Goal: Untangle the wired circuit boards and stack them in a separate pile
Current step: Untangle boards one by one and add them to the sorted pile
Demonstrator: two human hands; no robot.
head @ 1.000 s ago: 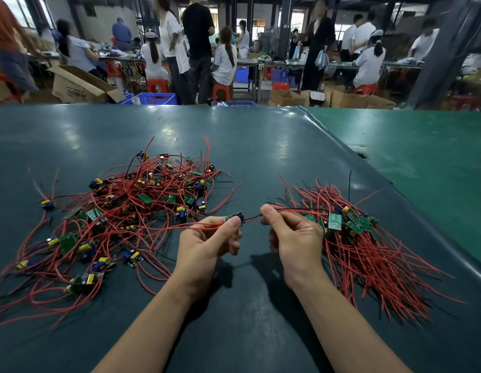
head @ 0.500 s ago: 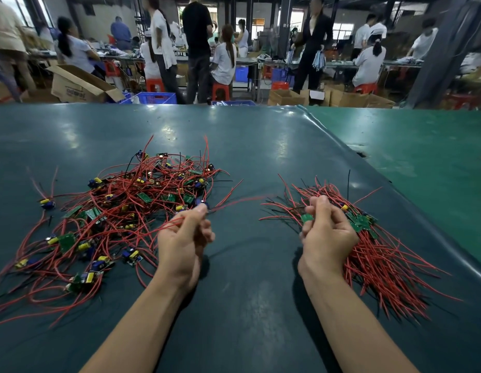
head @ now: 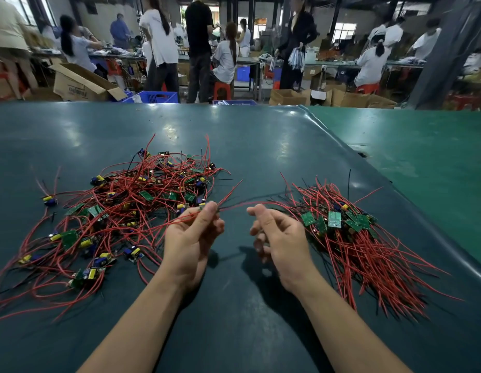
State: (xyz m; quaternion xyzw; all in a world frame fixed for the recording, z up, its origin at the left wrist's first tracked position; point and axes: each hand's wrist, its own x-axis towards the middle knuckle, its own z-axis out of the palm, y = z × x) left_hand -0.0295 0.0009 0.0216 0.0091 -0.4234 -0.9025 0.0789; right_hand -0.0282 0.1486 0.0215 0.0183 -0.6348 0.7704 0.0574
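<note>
A tangled pile of small green circuit boards with red wires spreads over the left of the dark table. On the right lies a tidier pile of boards whose red wires fan toward me. My left hand is raised at the tangle's right edge and pinches a wired circuit board at its fingertips. The board's wires run back into the tangle and, blurred, toward the right pile. My right hand hovers a short way to the right with loosely curled fingers, holding nothing.
A lighter green surface adjoins the table on the right past a raised seam. Beyond the far edge stand an open cardboard box, a blue crate and several people at workbenches.
The board held between both hands went onto the right pile with my right hand. That hand has since come back toward the middle with nothing in it. My left hand lifted another wired board from the tangle.
</note>
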